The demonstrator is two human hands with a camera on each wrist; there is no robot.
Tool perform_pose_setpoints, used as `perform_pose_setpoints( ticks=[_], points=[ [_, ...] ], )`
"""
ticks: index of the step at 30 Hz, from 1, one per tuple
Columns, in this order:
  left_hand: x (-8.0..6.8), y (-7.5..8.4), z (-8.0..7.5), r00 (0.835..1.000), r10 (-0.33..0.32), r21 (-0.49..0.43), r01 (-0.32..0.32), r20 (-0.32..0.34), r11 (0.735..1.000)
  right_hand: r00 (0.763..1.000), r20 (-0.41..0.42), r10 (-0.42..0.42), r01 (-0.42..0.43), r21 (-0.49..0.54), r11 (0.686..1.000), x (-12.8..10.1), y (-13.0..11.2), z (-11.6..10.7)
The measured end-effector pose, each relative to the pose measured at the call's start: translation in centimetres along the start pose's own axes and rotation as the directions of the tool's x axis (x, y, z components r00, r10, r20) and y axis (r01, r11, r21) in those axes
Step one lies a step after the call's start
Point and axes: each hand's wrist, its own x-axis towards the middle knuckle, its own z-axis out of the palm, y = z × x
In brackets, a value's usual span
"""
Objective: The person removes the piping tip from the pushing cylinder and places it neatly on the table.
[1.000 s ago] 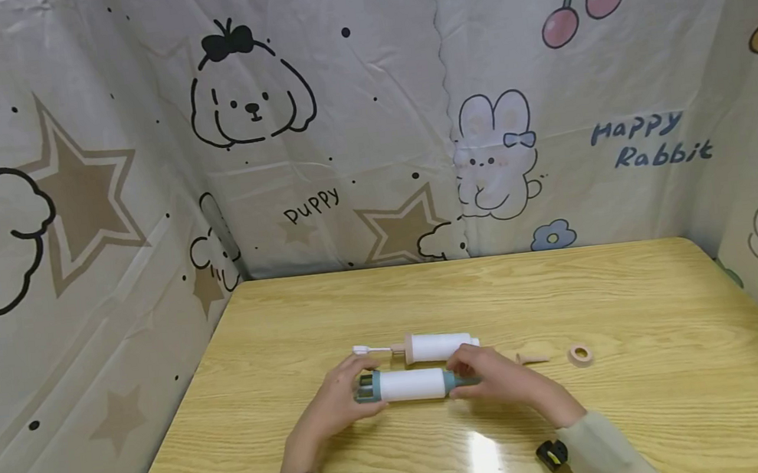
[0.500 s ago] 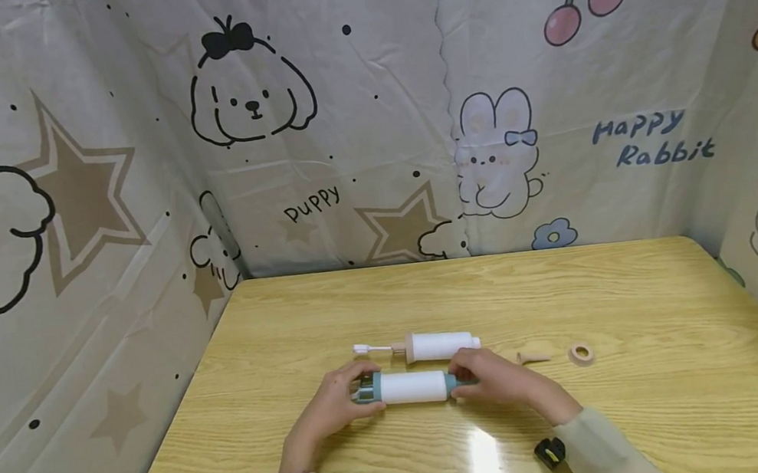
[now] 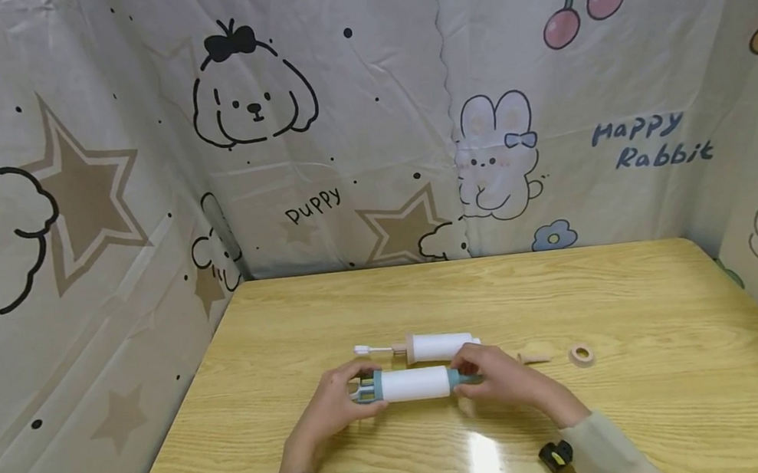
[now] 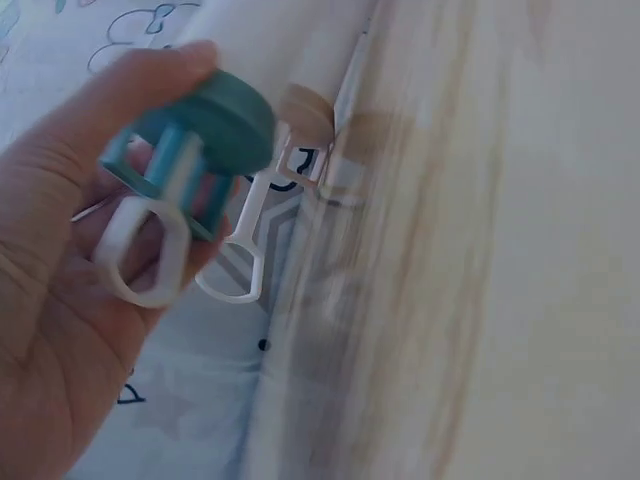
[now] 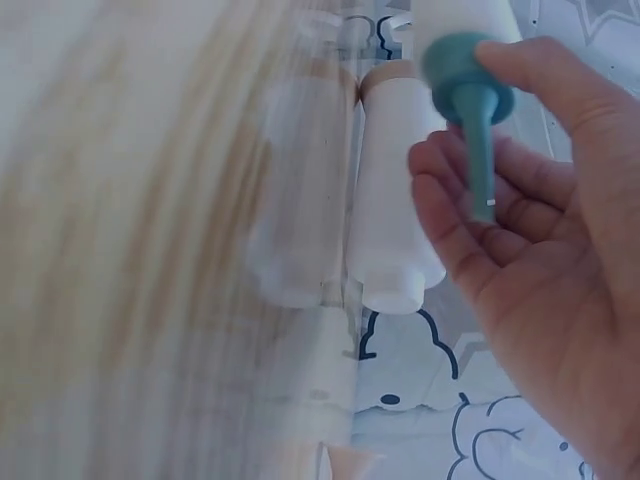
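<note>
A piping syringe with a white barrel point(image 3: 414, 384) and teal end pieces lies level between both hands, close over the table. My left hand point(image 3: 330, 405) grips its teal end cap point(image 4: 220, 125), thumb on top; a white loop handle point(image 4: 170, 265) sticks out there. At the other end, my right hand point(image 3: 501, 379) pinches the teal collar point(image 5: 462, 65), and a narrow teal nozzle point(image 5: 481, 160) points toward the palm. Just behind lies a second white piping syringe point(image 3: 441, 346) with a beige end cap, its white plunger handle point(image 3: 370, 349) pulled out to the left.
On the wooden table point(image 3: 648, 424), right of the hands, lie a small beige nozzle point(image 3: 534, 358) and a beige ring point(image 3: 581, 355). A printed cloth point(image 3: 376, 75) hangs behind the table and along its sides.
Both hands keep their hold on the teal-ended piping syringe, which shifts only slightly. The other pieces stay where they were.
</note>
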Motion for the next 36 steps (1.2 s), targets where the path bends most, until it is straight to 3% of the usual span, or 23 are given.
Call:
perform_pose_setpoints(
  ticks=[10,19,28,36],
  points=[
    [0.6,2.6,0.9,0.996,0.087,0.015,-0.086,-0.031,0.996,0.995,-0.099,-0.018,0.024,0.058,0.998,-2.6,0.3,-1.3],
    [1.6,4.3,2.8,0.981,0.190,0.039,-0.188,-0.030,0.981,0.981,-0.177,-0.076,0.077,0.000,0.997,-5.3,1.2,-2.5],
    [2.6,6.0,4.3,0.979,0.205,0.028,-0.205,-0.002,0.978,0.969,-0.230,-0.085,0.078,-0.037,0.996,-7.5,1.8,-3.4],
    [3.0,6.1,4.9,0.976,0.218,0.031,-0.219,0.019,0.975,0.969,-0.224,-0.104,0.097,-0.040,0.994,-8.3,2.1,-3.7]
  ],
)
